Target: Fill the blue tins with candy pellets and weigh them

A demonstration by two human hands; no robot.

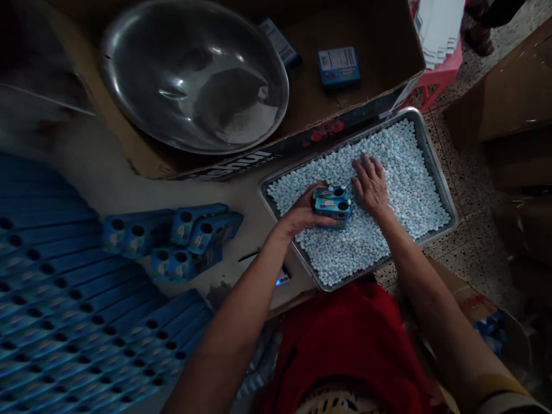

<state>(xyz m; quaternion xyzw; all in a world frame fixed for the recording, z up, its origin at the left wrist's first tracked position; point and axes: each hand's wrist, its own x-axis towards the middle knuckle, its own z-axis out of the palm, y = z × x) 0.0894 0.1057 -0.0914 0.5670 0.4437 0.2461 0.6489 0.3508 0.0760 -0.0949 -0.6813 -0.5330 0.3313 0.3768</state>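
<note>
My left hand is wrapped round a pair of small blue boxes with dark round holes in their upper ends, held over the left part of a metal tray. Small pale blue and white pieces fill the tray. To the right of the boxes, my right hand rests on the pieces with its fingers spread. Several more blue boxes with holes lie on the table left of the tray.
A large steel bowl sits in an open cardboard carton, beside two blue packs. Rows of blue boxes cover the left side. A small device with a lit display lies by the tray. A pink stool stands behind.
</note>
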